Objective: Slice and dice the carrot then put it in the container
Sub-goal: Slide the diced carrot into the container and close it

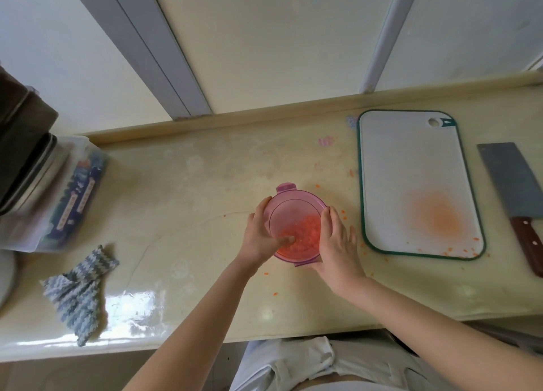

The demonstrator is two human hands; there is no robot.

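In the head view, the round pink container [286,254] stands on the cream counter [191,185], just left of the cutting board [411,167]. Its translucent lid [291,211] is on, with 1 clip tab at the far edge and 1 at the near edge. The diced carrot [305,233] shows through the lid as an orange heap on the near right side of the container.

Both hands are on the container. The left hand [260,235] wraps its fingers round the left rim and presses its thumb onto the lid. The right hand [338,243] curls over the right rim, fingers together along the edge.

The cutting board carries an orange stain [440,217] and a few scattered carrot bits [458,249] at its near edge; more bits lie on the counter around the container. A cleaver [517,191] with a wooden handle lies to the right of the board. A blue-and-white knitted cloth [79,290] sits crumpled at the left, near a clear plastic box [67,202].
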